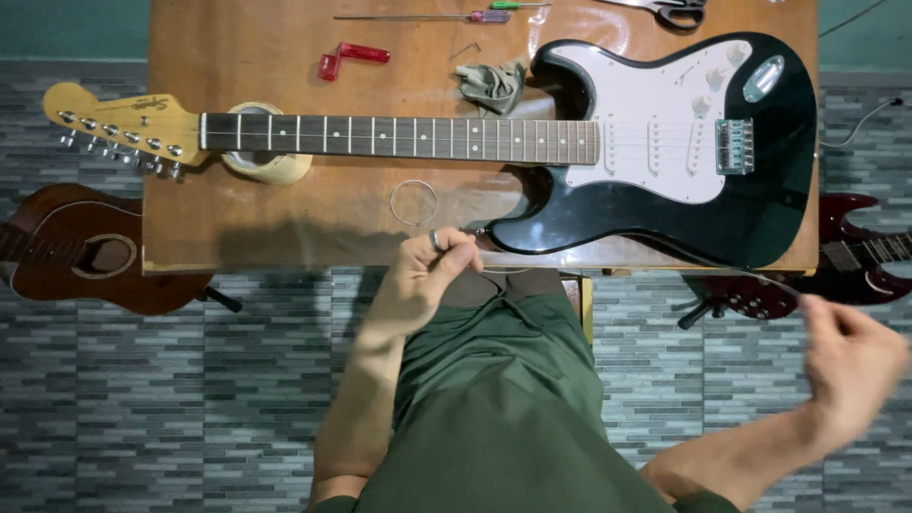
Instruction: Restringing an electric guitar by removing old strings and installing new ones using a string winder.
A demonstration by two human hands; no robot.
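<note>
The electric guitar (pixel 655 204) had a glossy black body that caught the light, a smooth white plastic pickguard (pixel 655 123) and a shiny metal bridge (pixel 734 146). Its dark wooden fretboard (pixel 399 138) carried thin metal frets, and the pale, varnished wooden headstock (pixel 133 119) held bright metal tuning pegs. The wooden table (pixel 285 57) looked brown, smooth and faintly shiny. A crumpled grey-green cloth (pixel 491 84) lay matt. The red string winder (pixel 350 57) looked like glossy translucent plastic.

A guitar repair workshop: guitars (pixel 665 142) around a wooden workbench (pixel 285 218) strewn with tools (pixel 351 57).
</note>
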